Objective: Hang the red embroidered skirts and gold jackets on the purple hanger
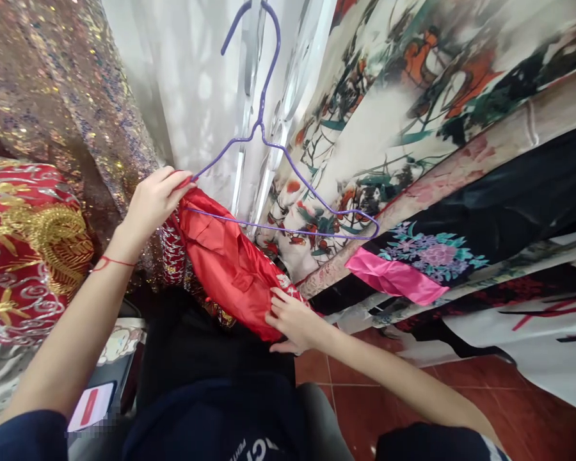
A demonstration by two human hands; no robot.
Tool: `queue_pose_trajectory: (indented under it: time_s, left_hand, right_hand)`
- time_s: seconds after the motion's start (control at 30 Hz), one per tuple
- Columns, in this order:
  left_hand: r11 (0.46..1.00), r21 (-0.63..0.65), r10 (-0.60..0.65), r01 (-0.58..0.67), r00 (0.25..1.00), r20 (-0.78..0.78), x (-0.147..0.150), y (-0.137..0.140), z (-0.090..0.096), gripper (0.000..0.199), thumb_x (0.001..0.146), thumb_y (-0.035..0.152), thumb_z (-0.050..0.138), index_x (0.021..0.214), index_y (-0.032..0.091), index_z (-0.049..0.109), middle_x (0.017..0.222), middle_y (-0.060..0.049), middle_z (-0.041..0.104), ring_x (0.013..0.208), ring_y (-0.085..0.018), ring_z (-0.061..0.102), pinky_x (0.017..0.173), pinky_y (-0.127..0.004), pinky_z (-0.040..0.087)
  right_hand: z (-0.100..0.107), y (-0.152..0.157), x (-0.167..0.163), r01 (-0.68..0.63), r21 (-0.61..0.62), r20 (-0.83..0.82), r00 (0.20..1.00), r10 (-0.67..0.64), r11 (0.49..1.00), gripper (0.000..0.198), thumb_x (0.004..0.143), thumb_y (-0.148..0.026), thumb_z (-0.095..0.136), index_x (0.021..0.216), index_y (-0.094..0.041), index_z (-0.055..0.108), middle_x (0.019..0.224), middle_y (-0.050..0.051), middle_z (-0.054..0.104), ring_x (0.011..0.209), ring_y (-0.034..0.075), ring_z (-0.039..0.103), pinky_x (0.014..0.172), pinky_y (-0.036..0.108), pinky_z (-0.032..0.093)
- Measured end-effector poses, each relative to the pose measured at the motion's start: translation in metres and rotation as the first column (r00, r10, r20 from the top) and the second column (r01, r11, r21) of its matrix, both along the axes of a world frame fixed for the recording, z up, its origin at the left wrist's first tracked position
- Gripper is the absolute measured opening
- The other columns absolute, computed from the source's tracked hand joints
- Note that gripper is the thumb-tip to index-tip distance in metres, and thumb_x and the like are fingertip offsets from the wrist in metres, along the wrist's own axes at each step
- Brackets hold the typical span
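- Left: left hand (156,195) pinches red garment (225,262) at purple hanger's (260,122) left end, seemingly threading it on.
- Centre: garment slants near-right.
- Right: right hand (297,320) grips its near end; hanger's bare right end likely needs cloth next.

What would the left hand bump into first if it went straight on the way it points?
The left hand would probably meet the thin purple wire hanger, just beyond the shiny red cloth it pinches; depth is unclear from one view.
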State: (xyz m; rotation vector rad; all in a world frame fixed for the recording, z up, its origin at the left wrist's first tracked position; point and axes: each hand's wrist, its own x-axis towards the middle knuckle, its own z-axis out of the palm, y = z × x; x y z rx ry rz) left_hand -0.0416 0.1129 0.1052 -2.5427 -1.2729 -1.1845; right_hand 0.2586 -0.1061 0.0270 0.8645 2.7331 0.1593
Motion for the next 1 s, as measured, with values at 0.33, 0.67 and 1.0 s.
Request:
queue_pose_trajectory:
  time_s: [0.33, 0.67, 1.0]
  left_hand:
    - [0.985, 0.069, 0.168, -0.161, 0.978, -0.121, -0.01, 0.02, 0.004, 0.044, 0.104, 0.047, 0.039, 0.114, 0.018, 0.069, 0.088, -0.008, 0.054, 0.086, -0.02, 0.042, 0.078, -0.033, 0.038]
    - [0.994, 0.051, 0.092, -0.093, 0.995, 0.034, -0.022, 0.017, -0.002, 0.036, 0.098, 0.054, 0.044, 0.097, 0.025, 0.065, 0.084, -0.004, 0.043, 0.082, -0.018, 0.036, 0.078, -0.031, 0.04]
    - [0.991, 0.059, 0.118, -0.118, 0.993, 0.007, -0.012, 0.01, 0.002, 0.034, 0.103, 0.049, 0.039, 0.094, 0.026, 0.063, 0.082, -0.005, 0.04, 0.084, -0.02, 0.032, 0.08, -0.035, 0.036]
  right_hand:
    - [0.098, -0.014, 0.096, 0.212, 0.424, -0.249, 0.962, -0.112, 0.881, 0.019, 0.102, -0.018, 0.05, 0.094, -0.017, 0.067, 0.108, 0.01, 0.076, 0.102, 0.02, 0.063, 0.084, 0.035, 0.034]
    - [0.117, -0.004, 0.145, 0.291, 0.533, -0.355, 0.929, -0.102, 0.795, 0.017, 0.1, -0.02, 0.053, 0.102, -0.023, 0.07, 0.103, 0.003, 0.081, 0.087, 0.018, 0.066, 0.075, 0.033, 0.048]
    - [0.16, 0.02, 0.14, 0.429, 0.417, -0.551, 0.821, -0.153, 0.801, 0.023, 0.102, -0.025, 0.047, 0.103, -0.022, 0.07, 0.102, 0.008, 0.078, 0.088, 0.018, 0.074, 0.075, 0.028, 0.057]
